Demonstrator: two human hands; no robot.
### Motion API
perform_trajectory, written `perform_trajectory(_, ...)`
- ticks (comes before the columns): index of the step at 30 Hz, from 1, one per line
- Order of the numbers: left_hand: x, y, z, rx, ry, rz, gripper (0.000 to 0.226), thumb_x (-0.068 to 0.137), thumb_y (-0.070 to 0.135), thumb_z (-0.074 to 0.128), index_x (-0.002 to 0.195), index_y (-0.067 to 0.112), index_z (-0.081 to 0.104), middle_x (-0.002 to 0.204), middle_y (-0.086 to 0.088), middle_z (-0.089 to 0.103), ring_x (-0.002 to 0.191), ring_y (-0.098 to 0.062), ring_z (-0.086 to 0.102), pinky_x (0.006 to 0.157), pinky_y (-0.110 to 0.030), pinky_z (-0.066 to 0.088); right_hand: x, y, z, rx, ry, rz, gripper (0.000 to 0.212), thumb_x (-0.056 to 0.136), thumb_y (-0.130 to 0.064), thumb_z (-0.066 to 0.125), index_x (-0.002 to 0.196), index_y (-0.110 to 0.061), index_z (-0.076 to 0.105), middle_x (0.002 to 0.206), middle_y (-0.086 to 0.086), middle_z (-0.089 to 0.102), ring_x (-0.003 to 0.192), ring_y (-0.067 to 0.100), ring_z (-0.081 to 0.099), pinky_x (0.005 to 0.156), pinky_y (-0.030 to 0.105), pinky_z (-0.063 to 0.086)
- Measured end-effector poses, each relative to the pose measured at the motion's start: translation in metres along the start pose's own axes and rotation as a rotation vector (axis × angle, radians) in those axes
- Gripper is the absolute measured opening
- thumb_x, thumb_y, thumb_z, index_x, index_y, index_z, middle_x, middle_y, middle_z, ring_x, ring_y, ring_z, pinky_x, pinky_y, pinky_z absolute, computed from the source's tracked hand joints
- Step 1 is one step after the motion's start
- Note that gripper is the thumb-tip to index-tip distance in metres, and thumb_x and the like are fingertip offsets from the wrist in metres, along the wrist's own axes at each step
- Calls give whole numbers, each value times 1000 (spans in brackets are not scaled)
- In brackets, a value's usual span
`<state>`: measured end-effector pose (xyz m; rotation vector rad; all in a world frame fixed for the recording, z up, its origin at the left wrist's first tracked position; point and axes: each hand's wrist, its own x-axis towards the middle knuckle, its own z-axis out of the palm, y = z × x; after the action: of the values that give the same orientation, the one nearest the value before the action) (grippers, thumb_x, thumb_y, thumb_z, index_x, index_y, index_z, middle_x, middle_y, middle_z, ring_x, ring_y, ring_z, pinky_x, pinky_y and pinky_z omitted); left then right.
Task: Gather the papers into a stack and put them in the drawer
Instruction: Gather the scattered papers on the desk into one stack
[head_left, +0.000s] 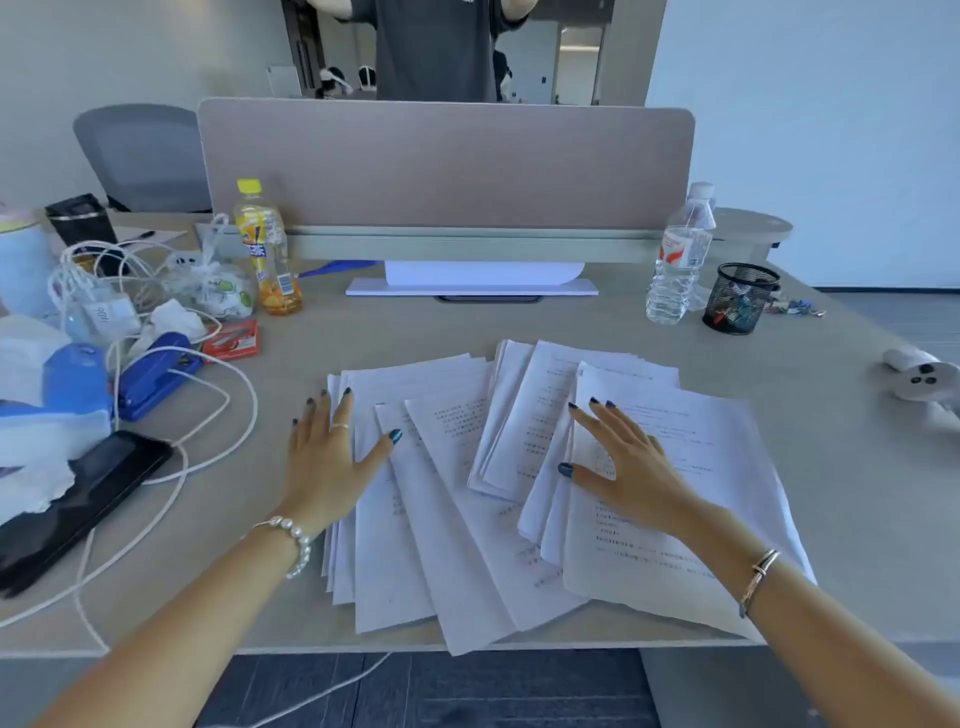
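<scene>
Several white printed papers (457, 499) lie fanned out and overlapping on the desk (841, 519) in front of me, some corners jutting over the near edge. My left hand (330, 457) rests flat, fingers spread, on the left edge of the spread. My right hand (623, 457) lies flat, fingers apart, on the right-hand sheets. Neither hand grips a sheet. No drawer is in view.
To the left lie a black phone (78, 504), white cables (208, 415), a blue stapler (156, 374), a red staple box (231, 340) and an orange drink bottle (267, 249). A water bottle (678, 260), mesh pen cup (737, 299) and white controller (919, 379) stand right. A divider panel (447, 166) closes the back.
</scene>
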<state>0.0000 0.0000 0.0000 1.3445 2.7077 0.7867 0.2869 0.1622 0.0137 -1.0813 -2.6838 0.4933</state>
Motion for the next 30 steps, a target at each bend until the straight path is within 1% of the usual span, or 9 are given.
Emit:
perform_trajectory(5,12,2,15,90,-173,-7,85,86,66,34,151,15,13,159,-18,10,147,-32,4,119,-42,5,13,-1,9,-54,-74,29,67,86,-62,32,146,-36,16,160,-6,8,146,12,0,116,35,4)
perform_trajectory(8,26,15,25,14,-195,36,86,86,64,35,151,13,11,160,-15,6,148,-28,0,120,-40,3,29,-8,14,-79,-94,-10,64,87,-61,30,145,-36,19,159,-8,10,146,11,2,116,33,4)
perform_trajectory(15,44,60,35,-488,-180,141,68,91,45,47,149,21,21,159,2,15,146,-11,13,112,-23,14,59,-44,34,12,-104,-203,66,85,-59,42,144,-35,24,157,-11,19,145,7,8,113,27,7)
perform_trajectory(19,48,68,25,-775,-45,-27,65,89,26,60,145,19,29,150,1,31,133,-6,30,101,-19,23,66,-55,28,345,-78,-151,61,84,-48,53,140,-42,29,152,-16,28,140,5,21,115,28,18)
perform_trajectory(22,50,49,19,-640,-30,-146,84,77,34,72,146,11,28,148,-11,34,134,-25,38,107,-32,33,64,-41,16,361,36,-136,55,87,-31,54,137,-40,34,143,-22,31,137,-3,17,116,35,18)
perform_trajectory(24,48,41,14,-529,-41,-167,87,75,34,75,145,10,29,143,-17,38,127,-29,44,103,-35,37,64,-28,9,221,77,-151,56,86,-31,54,138,-38,33,147,-16,32,140,1,16,117,40,16)
perform_trajectory(26,46,40,9,-547,-81,-218,90,75,35,75,146,11,26,140,-14,42,122,-25,46,96,-30,36,65,-17,8,58,17,-123,60,86,-44,52,141,-37,28,155,-10,25,145,8,11,117,38,11)
perform_trajectory(28,44,43,9,-618,-139,-295,85,76,36,74,143,11,28,121,-5,53,97,-14,53,79,-24,40,66,-12,15,-35,-48,-83,65,84,-57,46,142,-35,27,157,-9,18,146,11,6,116,35,7)
perform_trajectory(30,42,48,11,-663,-221,-361,67,75,40,74,127,9,45,100,0,53,77,-6,50,65,-22,38,66,-16,24,-31,-77,-86,66,83,-62,41,142,-34,29,157,-9,18,146,11,6,116,32,5)
